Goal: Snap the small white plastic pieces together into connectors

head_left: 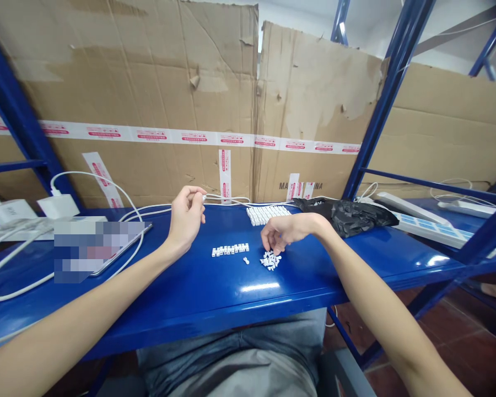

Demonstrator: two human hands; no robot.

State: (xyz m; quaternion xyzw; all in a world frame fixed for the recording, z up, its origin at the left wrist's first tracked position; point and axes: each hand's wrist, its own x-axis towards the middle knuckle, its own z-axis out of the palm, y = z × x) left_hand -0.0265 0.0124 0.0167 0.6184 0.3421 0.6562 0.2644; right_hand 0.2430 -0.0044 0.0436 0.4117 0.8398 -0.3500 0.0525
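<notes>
My left hand (187,218) is raised above the blue table, thumb and fingers pinched round a small white plastic piece (204,197) that is mostly hidden. Lower on the right, my right hand (287,231) reaches down with curled fingers, the tips at a loose pile of small white plastic parts (270,261). What lies between those fingertips cannot be made out. Left of the pile, a row of small white blocks (230,250) stands on the table, with one loose white part (246,261) just below it. Behind my right hand sits a larger group of white blocks (268,214) in tight rows.
A black plastic bag (347,216) lies at the back right. White chargers (58,205) and cables crowd the left, beside a partly blurred flat device (122,248). Tall cardboard (149,82) closes off the back. The blue table's front edge (231,325) is close to my lap.
</notes>
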